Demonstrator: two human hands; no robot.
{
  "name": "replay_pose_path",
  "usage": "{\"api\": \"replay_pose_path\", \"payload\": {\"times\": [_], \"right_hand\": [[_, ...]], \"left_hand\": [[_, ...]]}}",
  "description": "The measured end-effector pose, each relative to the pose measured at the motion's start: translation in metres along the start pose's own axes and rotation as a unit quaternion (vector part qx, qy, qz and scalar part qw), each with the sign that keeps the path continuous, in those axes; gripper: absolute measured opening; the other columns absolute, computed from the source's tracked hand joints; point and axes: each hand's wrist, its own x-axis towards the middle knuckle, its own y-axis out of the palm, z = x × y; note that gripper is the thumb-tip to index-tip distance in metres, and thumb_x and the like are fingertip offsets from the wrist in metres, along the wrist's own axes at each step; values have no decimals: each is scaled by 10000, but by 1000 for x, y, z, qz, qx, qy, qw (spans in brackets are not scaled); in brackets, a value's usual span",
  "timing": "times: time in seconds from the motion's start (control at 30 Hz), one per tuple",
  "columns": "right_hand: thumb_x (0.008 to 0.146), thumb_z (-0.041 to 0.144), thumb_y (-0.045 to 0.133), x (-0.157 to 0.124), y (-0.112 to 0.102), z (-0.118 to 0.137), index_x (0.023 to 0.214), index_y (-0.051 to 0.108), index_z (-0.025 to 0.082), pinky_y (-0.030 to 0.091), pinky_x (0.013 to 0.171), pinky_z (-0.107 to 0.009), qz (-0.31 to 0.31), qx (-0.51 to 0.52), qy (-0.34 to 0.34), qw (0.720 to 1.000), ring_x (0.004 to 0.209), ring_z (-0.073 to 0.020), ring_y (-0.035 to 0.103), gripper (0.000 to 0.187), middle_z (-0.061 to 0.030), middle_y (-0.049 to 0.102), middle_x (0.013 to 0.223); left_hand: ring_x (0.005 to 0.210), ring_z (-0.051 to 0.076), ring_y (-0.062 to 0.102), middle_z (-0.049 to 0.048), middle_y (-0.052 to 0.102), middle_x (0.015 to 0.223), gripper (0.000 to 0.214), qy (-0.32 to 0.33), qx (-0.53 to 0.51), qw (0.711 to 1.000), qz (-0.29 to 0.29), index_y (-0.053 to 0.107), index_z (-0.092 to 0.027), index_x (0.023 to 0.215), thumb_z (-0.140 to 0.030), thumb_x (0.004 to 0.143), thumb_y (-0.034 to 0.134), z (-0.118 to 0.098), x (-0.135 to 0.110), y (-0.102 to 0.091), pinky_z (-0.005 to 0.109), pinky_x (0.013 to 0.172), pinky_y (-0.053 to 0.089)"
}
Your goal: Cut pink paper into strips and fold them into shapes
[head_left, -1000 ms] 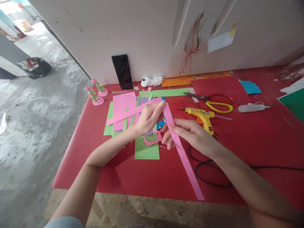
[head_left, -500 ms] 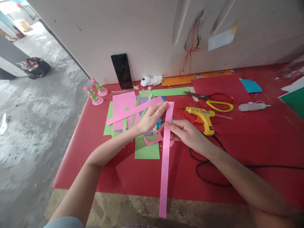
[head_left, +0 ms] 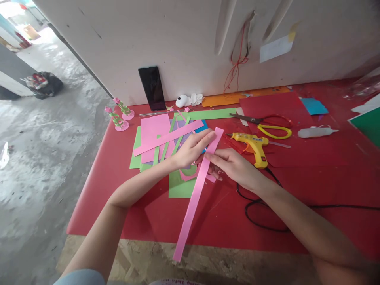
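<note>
Pink strip [head_left: 191, 206], pinched between thumb and fingers of the right hand [head_left: 233, 166], which is closed on it a little below its upper end; the long part slants down and leftward, its lower end seen past the front edge of the red worktop [head_left: 97, 209]. The left hand [head_left: 194, 148] meets the upper end, fingers nearly straight and close together; whether it grips there cannot be told. Beneath and left of the hands, a pile of coloured pieces: a green card [head_left: 179, 190], a pink sheet [head_left: 154, 130] and, aslant over the latter, a second strip [head_left: 169, 138], also pink. Right of the hands, a yellow glue gun [head_left: 251, 143] on its side, its black cord [head_left: 252, 221] looped nearer the wearer; behind it, scissors [head_left: 274, 131] with red and yellow handles, blades pointing left. Farther right, a whitish bottle [head_left: 314, 132], lying down. At the rear, a dark phone [head_left: 152, 89] leans against a pale panel [head_left: 184, 47]; left of it, two flowers [head_left: 115, 118] stand on round pink bases.
</note>
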Motion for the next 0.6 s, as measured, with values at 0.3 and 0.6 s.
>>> {"api": "replay_pose_path", "payload": {"times": [0.3,0.6], "right_hand": [[779,556,666,2,-2,-1,608,555,158,388,390,-205,-26,14,-12,999,393,-54,484,447,29,551,521],[783,535,680,-1,-12,7,598,573,173,355,389,-223,-62,-2,-32,998,411,-60,466,421,25,537,509]], "left_hand": [[379,30,323,-10,628,670,395,9,-53,998,14,681,-167,1018,-508,871,548,-4,0,0,200,366,322],[555,58,519,21,693,806,258,7,-79,996,44,730,-161,1000,-316,829,615,-8,3,-9,196,561,481]]}}
